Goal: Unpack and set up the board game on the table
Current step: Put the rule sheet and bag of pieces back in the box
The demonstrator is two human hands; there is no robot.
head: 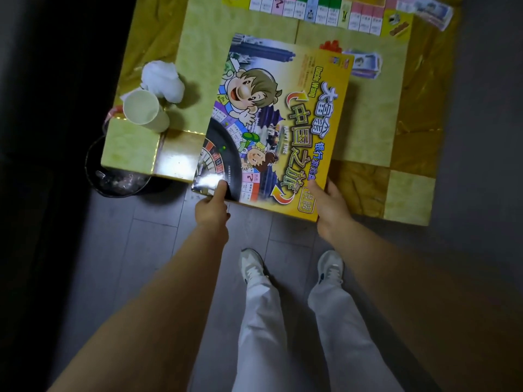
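Both your arms reaching out, your left hand (211, 206) and right hand (331, 206) pinching the game box (283, 123) near edge, thumbs on top.

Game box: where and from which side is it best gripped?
Grip the game box by its near edge, a hand toward each corner, from the person's side: it is wide, flat, and that edge juts past the table; left hand and right hand grip there.

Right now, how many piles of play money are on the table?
2. The far pile sits right of the game board; the near pile lies just past the game box, which may hide more.
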